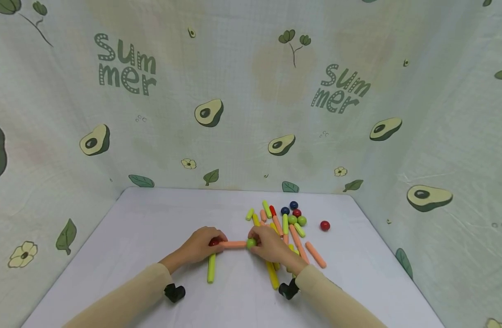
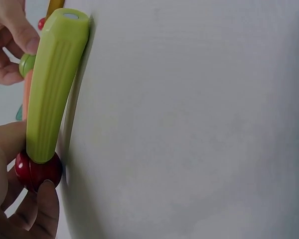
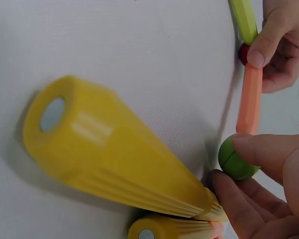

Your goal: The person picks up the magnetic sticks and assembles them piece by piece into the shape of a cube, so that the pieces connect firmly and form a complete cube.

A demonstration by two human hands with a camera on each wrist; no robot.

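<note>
My left hand [image 1: 200, 246] grips a red ball [image 2: 39, 172] between thumb and fingers. A light green magnetic rod [image 2: 60, 82] meets that ball and points toward the near edge of the table in the head view. An orange rod [image 1: 234, 244] runs sideways from the red ball to a green ball [image 3: 235, 158]. My right hand [image 1: 274, 246] pinches this green ball between thumb and fingers, and the rod's end touches it. Part of the red ball is hidden by my fingers in the head view.
Several loose rods lie beside and beyond my right hand, among them a yellow rod [image 3: 114, 149] and an orange rod [image 1: 315, 254]. Blue, green and red balls sit behind them, with one red ball [image 1: 325, 225] apart. A printed cloth [image 1: 242, 82] hangs around the white table [image 1: 160, 214].
</note>
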